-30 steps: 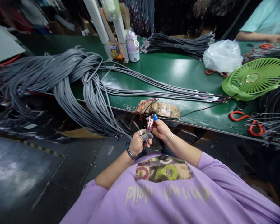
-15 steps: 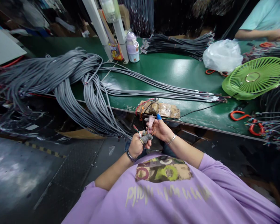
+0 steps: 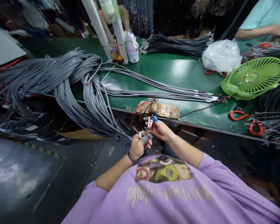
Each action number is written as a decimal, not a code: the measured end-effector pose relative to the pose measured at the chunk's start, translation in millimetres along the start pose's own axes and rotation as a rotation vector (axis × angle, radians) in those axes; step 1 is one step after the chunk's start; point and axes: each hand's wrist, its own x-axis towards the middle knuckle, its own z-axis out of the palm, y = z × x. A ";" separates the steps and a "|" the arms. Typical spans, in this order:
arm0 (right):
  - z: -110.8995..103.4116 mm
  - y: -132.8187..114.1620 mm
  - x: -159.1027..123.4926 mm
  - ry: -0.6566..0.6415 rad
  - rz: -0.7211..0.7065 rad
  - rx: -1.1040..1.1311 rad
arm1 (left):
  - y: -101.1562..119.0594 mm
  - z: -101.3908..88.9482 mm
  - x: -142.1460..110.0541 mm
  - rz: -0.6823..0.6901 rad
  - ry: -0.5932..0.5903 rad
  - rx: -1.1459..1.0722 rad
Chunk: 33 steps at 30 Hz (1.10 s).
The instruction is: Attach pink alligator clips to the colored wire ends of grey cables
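Observation:
My left hand [image 3: 137,147] is closed around a cable end, with grey covers on the thumb and a finger. Thin coloured wires [image 3: 135,129] fan out from its grip, some toward the right hand. Close beside it, my right hand [image 3: 162,130] pinches a small pink-and-white tool [image 3: 150,122] whose kind I cannot make out. A blue cover [image 3: 155,119] caps one right fingertip. Both hands are below the front edge of the bench, just in front of a wooden block [image 3: 164,110] with wires attached.
A large bundle of grey cables [image 3: 70,68] drapes over the green bench [image 3: 177,67] and its front edge. A green fan [image 3: 254,77], orange-handled scissors [image 3: 239,116], a plastic bag [image 3: 221,56] and a bottle [image 3: 132,48] stand around. Another person's arm [image 3: 259,32] shows at upper right.
The pink-and-white tool has turned in my right hand, and the blue-capped fingertip has moved left and closer to it. My left hand has barely shifted.

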 end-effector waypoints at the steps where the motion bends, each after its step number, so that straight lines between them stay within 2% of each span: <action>1: -0.1 0.4 1.2 0.006 0.014 0.017 | -0.7 0.9 0.4 0.002 0.002 0.002; 5: 1.2 1.4 4.9 0.020 0.039 0.078 | -3.3 3.3 2.1 0.007 0.017 0.033; 9: 4.3 2.9 7.6 0.056 -0.001 0.114 | -5.4 4.2 3.9 -0.005 0.035 0.049; 16: 8.7 5.5 5.4 0.113 0.007 0.109 | -7.2 3.9 4.7 0.011 0.040 0.037; 25: 8.8 -3.7 -4.6 -0.008 0.082 0.100 | -8.4 0.9 -2.8 0.076 0.048 0.003; 33: 4.0 -5.2 -3.3 0.022 -0.028 -0.018 | -9.6 2.1 -3.0 0.112 0.103 -0.009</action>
